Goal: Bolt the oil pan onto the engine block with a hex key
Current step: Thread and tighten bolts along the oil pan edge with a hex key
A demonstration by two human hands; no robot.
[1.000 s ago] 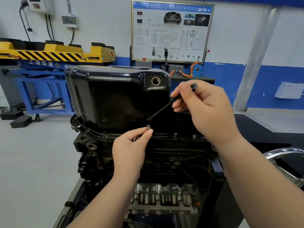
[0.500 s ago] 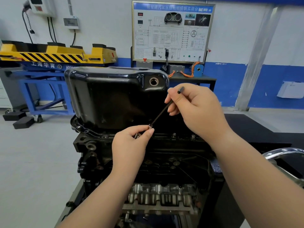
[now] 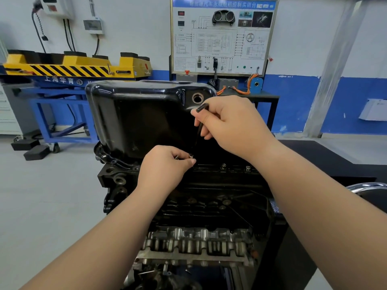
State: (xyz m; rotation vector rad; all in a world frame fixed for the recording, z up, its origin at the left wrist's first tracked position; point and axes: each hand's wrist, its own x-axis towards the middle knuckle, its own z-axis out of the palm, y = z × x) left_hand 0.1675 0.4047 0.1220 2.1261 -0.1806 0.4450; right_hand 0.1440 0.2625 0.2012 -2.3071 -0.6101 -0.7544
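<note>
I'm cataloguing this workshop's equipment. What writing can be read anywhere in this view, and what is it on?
"上海华青": white characters on the blue lift frame; the letters after them are cut off by the oil pan.
"新能源汽车永磁电机控制实训台": header of the training board, middle characters blurred.
Diagram labels on that board, the grey wall box and the wall paper: too small or blurred to read.
</note>
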